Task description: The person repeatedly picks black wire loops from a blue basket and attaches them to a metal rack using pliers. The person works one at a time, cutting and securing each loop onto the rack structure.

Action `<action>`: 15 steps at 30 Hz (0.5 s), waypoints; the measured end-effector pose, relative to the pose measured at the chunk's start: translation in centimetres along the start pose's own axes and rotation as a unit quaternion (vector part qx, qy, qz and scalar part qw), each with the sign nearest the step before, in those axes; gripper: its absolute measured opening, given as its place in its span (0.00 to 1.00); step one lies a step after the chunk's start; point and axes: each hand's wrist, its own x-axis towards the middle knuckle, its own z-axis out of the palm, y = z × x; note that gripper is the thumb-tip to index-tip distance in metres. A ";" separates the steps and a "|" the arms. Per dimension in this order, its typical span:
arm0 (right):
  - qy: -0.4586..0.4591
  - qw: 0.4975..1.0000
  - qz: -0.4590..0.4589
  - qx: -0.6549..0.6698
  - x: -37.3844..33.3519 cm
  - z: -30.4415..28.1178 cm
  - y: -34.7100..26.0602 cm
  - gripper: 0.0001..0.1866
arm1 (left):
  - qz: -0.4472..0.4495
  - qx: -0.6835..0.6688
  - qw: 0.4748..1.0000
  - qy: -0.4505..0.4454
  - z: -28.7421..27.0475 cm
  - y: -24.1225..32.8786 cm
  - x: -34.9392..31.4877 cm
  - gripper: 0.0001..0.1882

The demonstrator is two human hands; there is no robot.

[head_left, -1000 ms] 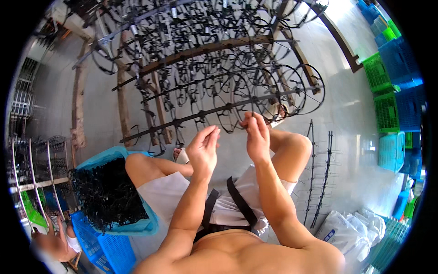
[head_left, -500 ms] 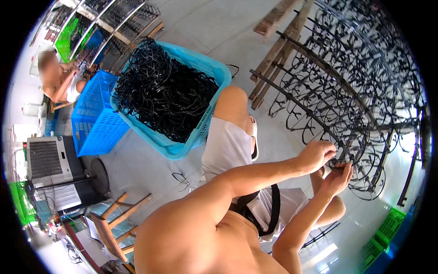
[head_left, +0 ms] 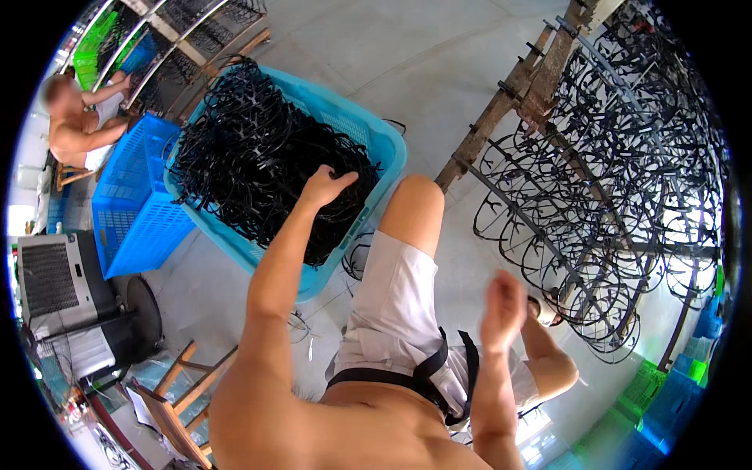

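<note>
My left hand (head_left: pixel 330 186) is over the light-blue basket (head_left: pixel 392 153), at the right part of a tangled heap of thin black plastic-looking loops (head_left: pixel 258 149). Its thumb stands apart from the fingers, with dark strands around the tips; I see nothing clearly held. My right hand (head_left: pixel 502 309) is raised above my right leg, left of a rack hung with many similar black loops (head_left: pixel 580 290). Motion blurs its fingers, so whether it holds anything cannot be made out. What exactly the loops are does not show.
A blue crate (head_left: pixel 145 200) adjoins the basket, and another person (head_left: pixel 78 129) sits beyond it. Wooden bars (head_left: pixel 509 90) support the rack at the right. A wooden stool (head_left: pixel 184 399) and an air cooler (head_left: pixel 63 282) stand at the left. Green crates (head_left: pixel 638 392) are at lower right.
My left hand has left the rack and moved left to the heap in the basket. My right hand has drawn back leftward from the hanging loops. The view has shifted somewhat.
</note>
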 end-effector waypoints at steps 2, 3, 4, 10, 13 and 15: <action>-0.151 0.988 0.003 0.022 0.9 5.5 -3.6 0.09 | 0.008 -0.049 0.991 -0.122 -0.2 -0.5 0.7 0.32; -0.223 0.971 0.008 0.081 1.5 8.5 -4.2 0.12 | -0.009 -0.099 0.982 -0.162 -0.3 -0.6 0.9 0.30; -0.247 0.963 0.014 0.107 2.1 11.5 -3.8 0.15 | -0.023 -0.148 0.967 -0.204 -0.2 0.1 0.9 0.28; -0.209 0.966 0.155 0.003 5.5 26.1 0.4 0.30 | -0.138 -0.533 0.773 -0.315 -4.2 1.2 -0.3 0.11; -0.282 0.881 0.245 0.289 5.8 26.7 -1.8 0.26 | -0.132 -0.630 0.713 -0.278 -5.5 0.0 -1.7 0.12; -0.338 0.841 0.243 0.346 6.2 27.0 -1.3 0.19 | -0.129 -0.644 0.711 -0.249 -6.2 -1.0 -2.6 0.11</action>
